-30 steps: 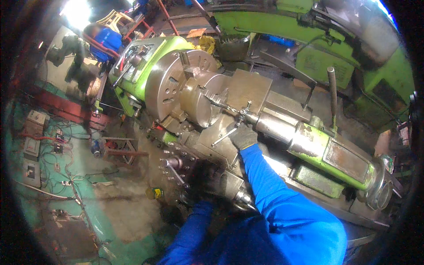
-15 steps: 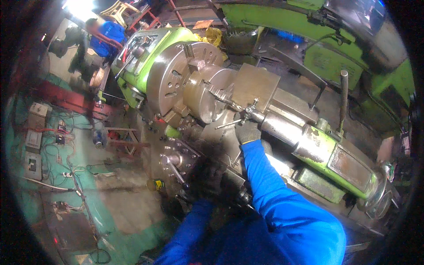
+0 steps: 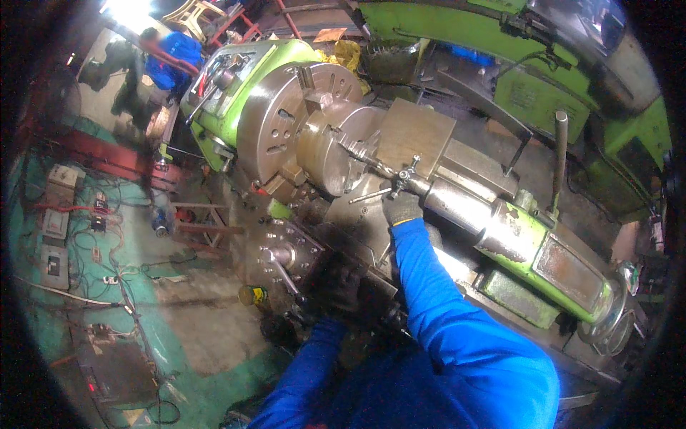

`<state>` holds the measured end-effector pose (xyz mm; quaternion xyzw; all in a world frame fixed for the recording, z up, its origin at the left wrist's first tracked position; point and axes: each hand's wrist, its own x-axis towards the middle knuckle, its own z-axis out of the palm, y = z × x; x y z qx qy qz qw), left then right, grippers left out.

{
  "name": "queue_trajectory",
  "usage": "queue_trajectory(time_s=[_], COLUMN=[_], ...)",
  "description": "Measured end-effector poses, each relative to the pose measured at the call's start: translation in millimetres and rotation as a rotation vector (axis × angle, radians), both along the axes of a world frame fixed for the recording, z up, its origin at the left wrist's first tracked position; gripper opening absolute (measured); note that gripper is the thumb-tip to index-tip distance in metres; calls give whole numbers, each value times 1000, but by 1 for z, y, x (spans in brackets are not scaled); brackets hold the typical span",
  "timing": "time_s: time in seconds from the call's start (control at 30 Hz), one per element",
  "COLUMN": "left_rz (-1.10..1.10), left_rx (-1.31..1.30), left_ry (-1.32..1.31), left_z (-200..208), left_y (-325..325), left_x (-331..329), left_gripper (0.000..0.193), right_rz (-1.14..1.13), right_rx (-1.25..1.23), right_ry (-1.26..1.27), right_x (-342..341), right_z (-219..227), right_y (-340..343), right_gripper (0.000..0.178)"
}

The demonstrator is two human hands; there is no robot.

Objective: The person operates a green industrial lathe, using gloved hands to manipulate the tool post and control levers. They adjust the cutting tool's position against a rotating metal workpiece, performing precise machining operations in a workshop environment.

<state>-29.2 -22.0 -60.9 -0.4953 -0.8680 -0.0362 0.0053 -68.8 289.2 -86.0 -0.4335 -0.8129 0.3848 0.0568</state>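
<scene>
My right hand (image 3: 404,209), in a dark glove, is at the cross-handled metal holder (image 3: 407,179) on the lathe's tailstock quill (image 3: 457,204). It looks closed, but its fingers are mostly hidden and I cannot make out what they grip. A thin metal rod (image 3: 369,195) sticks out left of the hand. From the holder a twist drill (image 3: 368,159) points at the round steel workpiece (image 3: 321,157), which is clamped on the large slotted faceplate (image 3: 271,125). Deep shadow by the carriage hides my left hand; only its blue sleeve (image 3: 314,357) shows clearly.
The green tailstock (image 3: 529,247) with its upright lever (image 3: 559,154) stands to the right. A flat steel block (image 3: 414,136) is behind the drill. Nearer me is a carriage handle (image 3: 286,275). Cables and electrical boxes (image 3: 56,223) lie at left; a person in blue (image 3: 175,61) is far left.
The view has shifted slightly. My right hand stays at the holder, and my left arm keeps nearly the same place. The drill and workpiece show no clear movement.
</scene>
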Motion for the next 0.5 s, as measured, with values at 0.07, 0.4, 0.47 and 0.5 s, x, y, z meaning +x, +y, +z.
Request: queue_trajectory(time_s=[0.07, 0.4, 0.47, 0.5], left_rz=[41, 69, 79, 90], left_rx=[-66, -102, -137, -172], left_ry=[-44, -79, -105, -122], left_z=[22, 16, 14, 12], left_y=[6, 1, 0, 0], left_x=[4, 6, 5, 4], left_gripper=[53, 53, 53, 53], right_rz=[-21, 14, 39, 78], right_rx=[34, 388, 434, 340], right_ry=[87, 150, 151, 131], right_x=[-2, -10, -11, -10], right_z=[-13, -38, -50, -70], right_y=[1, 0, 2, 5], right_gripper=[41, 34, 38, 40])
